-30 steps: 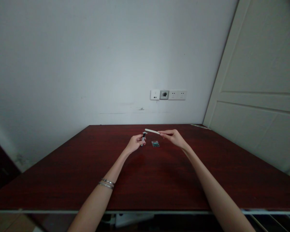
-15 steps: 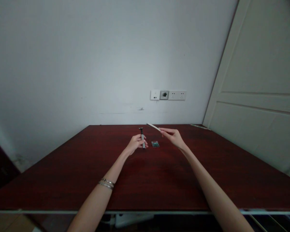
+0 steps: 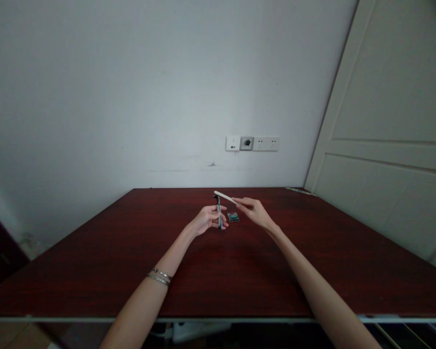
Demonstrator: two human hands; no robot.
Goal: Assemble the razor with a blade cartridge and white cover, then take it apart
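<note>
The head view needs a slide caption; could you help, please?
Left hand with slim grey and black tool, right hand with thin white stick, over dark red woodgrain table.

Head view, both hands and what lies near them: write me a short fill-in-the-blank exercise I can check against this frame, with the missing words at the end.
1. The left hand holds a razor-like tool, while the right hand holds a slim stick whose colour is ____.
2. The silver-coloured bracelets are worn on the person's ____ arm.
3. The small clear case lies on the table, held by ____ hand.

Missing words: white; left; neither.
</note>
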